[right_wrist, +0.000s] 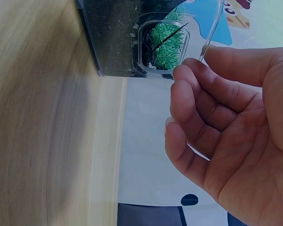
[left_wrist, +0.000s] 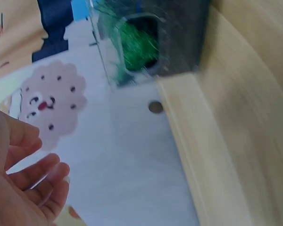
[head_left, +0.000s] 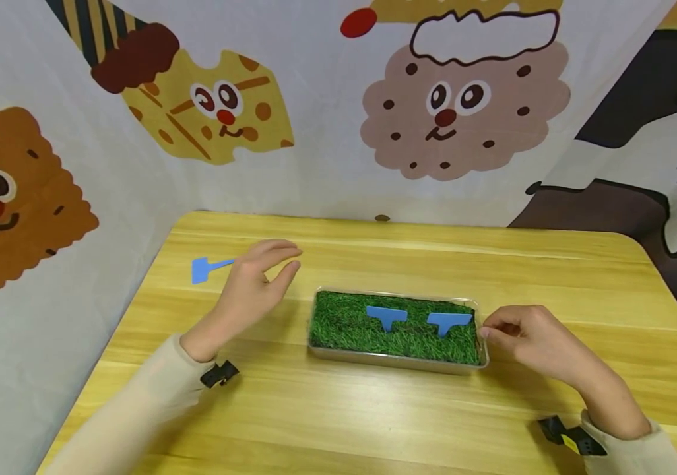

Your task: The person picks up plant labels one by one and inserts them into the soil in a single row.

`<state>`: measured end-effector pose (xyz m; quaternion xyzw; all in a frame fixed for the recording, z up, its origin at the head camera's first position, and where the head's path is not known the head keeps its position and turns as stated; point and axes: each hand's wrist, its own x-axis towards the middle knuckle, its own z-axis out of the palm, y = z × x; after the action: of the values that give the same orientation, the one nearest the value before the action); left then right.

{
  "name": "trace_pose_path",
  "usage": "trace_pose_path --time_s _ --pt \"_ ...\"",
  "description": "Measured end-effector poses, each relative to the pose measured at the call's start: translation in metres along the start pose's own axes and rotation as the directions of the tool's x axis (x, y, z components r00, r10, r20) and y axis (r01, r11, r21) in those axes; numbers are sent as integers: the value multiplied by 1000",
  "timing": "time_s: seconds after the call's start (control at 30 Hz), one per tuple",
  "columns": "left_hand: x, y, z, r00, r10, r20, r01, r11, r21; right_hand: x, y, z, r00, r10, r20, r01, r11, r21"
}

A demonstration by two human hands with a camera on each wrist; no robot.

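Observation:
A clear plastic box (head_left: 398, 361) stands on the table, filled with green artificial grass (head_left: 344, 323). Two blue T-shaped plant labels (head_left: 386, 313) (head_left: 449, 319) stick up from the grass, one near the middle and one toward the right. At the box's right end my right hand (head_left: 531, 340) pinches the rim between thumb and index finger, its other fingers curled below in the right wrist view. My left hand (head_left: 249, 287) hovers left of the box with relaxed, slightly bent fingers and holds nothing. Behind it lies another blue plant label (head_left: 200, 270), its stem end hidden by the hand.
The wooden table (head_left: 386, 429) reaches back to a white cloth (head_left: 326, 185) printed with cartoon biscuits and cheese. Another part of the cloth hangs along the left side. A black strap (head_left: 220, 374) shows at the left sleeve, another (head_left: 570, 437) at the right.

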<state>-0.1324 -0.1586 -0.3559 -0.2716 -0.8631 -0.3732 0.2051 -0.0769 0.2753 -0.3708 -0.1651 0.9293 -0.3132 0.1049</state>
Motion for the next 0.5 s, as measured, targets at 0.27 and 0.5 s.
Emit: trace_pose_path --time_s 0.27,0.5 --pt "-7 -38 -28 976 -215 -30 217 972 87 1 -1 0 1000 -6 3 6 1000 0" --pt "-11 -85 -48 919 -394 -23 393 908 144 1 -1 0 1000 -6 7 6 1000 4"
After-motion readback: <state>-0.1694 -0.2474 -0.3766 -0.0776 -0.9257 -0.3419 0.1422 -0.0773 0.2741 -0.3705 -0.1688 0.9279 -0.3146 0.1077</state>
